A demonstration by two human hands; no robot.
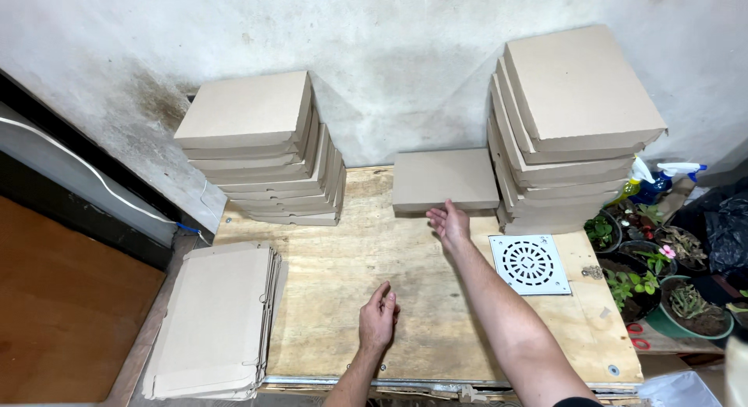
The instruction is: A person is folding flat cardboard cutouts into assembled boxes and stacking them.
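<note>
My right hand point(450, 222) reaches out, fingers spread and released, touching the front edge of a closed box point(444, 179) lying flat at the back of the worktop point(335, 290). My left hand point(378, 321) rests loosely curled, holding nothing, near the flat blanks point(214, 321), probably kept close for grabbing.

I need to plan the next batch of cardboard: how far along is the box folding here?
Done: two stacks of folded boxes stand against the wall, a left stack and a taller right stack. In hand: the right hand touches a single folded box lying on the plywood table; the left hand rests empty on the table. Left: a pile of flat blanks at the table's left edge.
</note>
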